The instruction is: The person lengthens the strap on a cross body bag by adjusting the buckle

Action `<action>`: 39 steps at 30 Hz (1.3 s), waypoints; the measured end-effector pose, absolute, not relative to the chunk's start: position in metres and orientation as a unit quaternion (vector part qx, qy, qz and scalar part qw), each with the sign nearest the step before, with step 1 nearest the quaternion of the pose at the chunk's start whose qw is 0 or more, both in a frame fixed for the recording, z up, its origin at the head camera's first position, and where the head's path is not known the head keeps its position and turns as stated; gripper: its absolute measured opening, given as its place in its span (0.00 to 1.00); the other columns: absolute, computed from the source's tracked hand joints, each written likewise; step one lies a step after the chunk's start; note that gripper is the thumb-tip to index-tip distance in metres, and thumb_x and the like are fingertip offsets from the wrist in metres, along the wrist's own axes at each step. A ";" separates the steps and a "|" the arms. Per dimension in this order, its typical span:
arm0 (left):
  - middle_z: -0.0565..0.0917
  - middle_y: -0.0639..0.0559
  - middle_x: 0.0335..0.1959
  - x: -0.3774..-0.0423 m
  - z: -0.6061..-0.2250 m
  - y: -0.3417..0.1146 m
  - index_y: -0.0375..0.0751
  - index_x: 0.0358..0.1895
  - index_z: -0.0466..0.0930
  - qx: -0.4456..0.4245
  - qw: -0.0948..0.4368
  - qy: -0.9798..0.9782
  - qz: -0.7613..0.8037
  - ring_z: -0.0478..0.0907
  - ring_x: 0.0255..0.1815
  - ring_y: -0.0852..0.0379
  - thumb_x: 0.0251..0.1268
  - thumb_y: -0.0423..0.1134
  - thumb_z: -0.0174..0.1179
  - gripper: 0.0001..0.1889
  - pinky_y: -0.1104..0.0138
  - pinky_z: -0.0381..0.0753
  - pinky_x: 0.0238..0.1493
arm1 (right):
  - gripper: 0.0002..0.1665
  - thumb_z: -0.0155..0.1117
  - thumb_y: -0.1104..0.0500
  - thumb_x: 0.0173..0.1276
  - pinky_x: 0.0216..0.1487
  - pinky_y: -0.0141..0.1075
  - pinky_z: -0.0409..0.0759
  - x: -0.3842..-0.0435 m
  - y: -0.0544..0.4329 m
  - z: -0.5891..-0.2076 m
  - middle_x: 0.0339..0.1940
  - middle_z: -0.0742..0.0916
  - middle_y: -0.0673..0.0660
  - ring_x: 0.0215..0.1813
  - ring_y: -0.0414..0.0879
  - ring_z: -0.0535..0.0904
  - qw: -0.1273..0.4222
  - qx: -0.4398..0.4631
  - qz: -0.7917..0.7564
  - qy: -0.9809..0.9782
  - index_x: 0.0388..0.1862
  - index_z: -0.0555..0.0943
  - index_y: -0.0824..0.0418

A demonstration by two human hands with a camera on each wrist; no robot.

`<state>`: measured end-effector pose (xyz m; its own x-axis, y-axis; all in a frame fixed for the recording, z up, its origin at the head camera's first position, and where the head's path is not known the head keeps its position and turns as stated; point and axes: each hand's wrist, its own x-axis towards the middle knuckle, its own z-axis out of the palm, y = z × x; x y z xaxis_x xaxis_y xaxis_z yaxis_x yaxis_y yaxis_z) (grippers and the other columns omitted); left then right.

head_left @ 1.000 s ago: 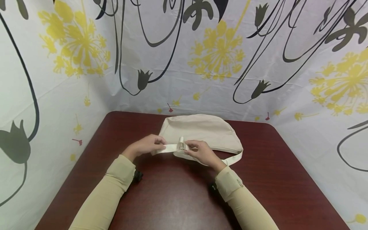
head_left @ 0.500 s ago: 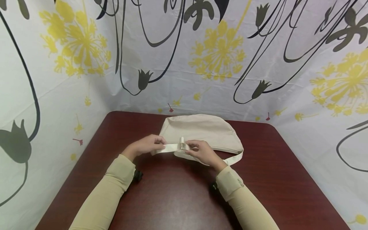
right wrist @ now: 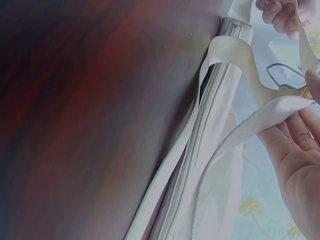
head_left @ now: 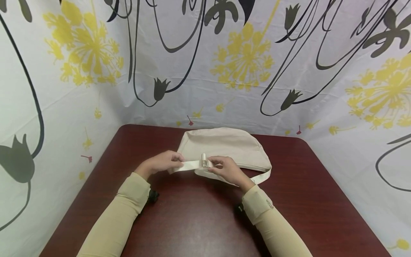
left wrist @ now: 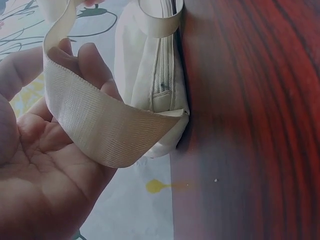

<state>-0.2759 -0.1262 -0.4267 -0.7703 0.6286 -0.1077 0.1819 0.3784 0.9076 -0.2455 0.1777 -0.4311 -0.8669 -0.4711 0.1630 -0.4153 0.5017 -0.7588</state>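
Observation:
A cream shoulder bag (head_left: pixel 224 144) lies at the table's far side, its zipper (left wrist: pixel 164 62) facing the person. My left hand (head_left: pixel 163 161) holds the bag's webbing strap (head_left: pixel 191 165) between thumb and fingers. In the left wrist view a slack loop of strap (left wrist: pixel 107 125) hangs across those fingers down to the bag's end. At the strap's metal slider buckle (head_left: pixel 204 162), my right hand (head_left: pixel 227 170) pinches the webbing, with a small fold of strap standing up through the buckle. The right wrist view shows the right hand (right wrist: pixel 300 160) under the strap, the buckle mostly hidden by its thumb.
The dark red wooden table (head_left: pixel 192 221) carries the bag near its back edge. White fabric walls (head_left: pixel 192 103) with yellow and grey flowers stand behind and at both sides. Another run of strap (head_left: pixel 261 177) loops off the bag's right end. Dark devices (head_left: pixel 153 196) sit under the wrists.
Both hands keep their holds on the strap. The buckle and right hand have shifted very slightly right; the left hand has edged slightly left.

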 end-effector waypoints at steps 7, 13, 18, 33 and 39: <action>0.80 0.51 0.32 -0.276 -0.427 -0.127 0.32 0.47 0.83 0.254 0.224 0.798 0.499 0.75 0.29 0.57 0.71 0.34 0.60 0.09 0.64 0.78 0.30 | 0.17 0.71 0.65 0.68 0.55 0.35 0.82 -0.245 0.179 -0.431 0.54 0.87 0.58 0.55 0.51 0.83 0.033 -0.255 -0.429 0.866 0.56 0.85 0.63; 0.80 0.51 0.31 -0.276 -0.428 -0.128 0.31 0.46 0.84 0.254 0.218 0.800 0.499 0.74 0.28 0.57 0.71 0.34 0.60 0.09 0.64 0.78 0.30 | 0.17 0.71 0.65 0.68 0.55 0.37 0.82 -0.246 0.180 -0.430 0.54 0.87 0.58 0.55 0.52 0.83 0.037 -0.252 -0.432 0.865 0.55 0.85 0.63; 0.79 0.51 0.30 -0.275 -0.427 -0.130 0.33 0.46 0.84 0.255 0.216 0.801 0.497 0.74 0.28 0.56 0.71 0.34 0.60 0.08 0.64 0.78 0.30 | 0.17 0.71 0.66 0.67 0.55 0.35 0.82 -0.246 0.182 -0.429 0.55 0.87 0.58 0.55 0.51 0.83 0.038 -0.247 -0.430 0.868 0.55 0.85 0.64; 0.79 0.51 0.31 -0.276 -0.427 -0.133 0.34 0.45 0.83 0.258 0.227 0.795 0.500 0.75 0.31 0.55 0.72 0.35 0.60 0.08 0.61 0.79 0.32 | 0.16 0.71 0.65 0.68 0.55 0.37 0.82 -0.245 0.182 -0.426 0.54 0.87 0.58 0.55 0.51 0.83 0.036 -0.250 -0.425 0.869 0.55 0.85 0.63; 0.82 0.51 0.31 -0.276 -0.427 -0.133 0.32 0.47 0.84 0.268 0.220 0.790 0.506 0.75 0.31 0.57 0.71 0.36 0.62 0.10 0.64 0.79 0.33 | 0.17 0.71 0.64 0.68 0.55 0.37 0.82 -0.246 0.182 -0.426 0.53 0.87 0.58 0.54 0.51 0.83 0.037 -0.245 -0.423 0.871 0.55 0.85 0.63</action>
<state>-0.2762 -0.1331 -0.4273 -0.7590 0.6466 -0.0758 0.2016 0.3442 0.9170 -0.2459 0.1824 -0.4258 -0.8767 -0.4594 0.1427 -0.3963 0.5218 -0.7554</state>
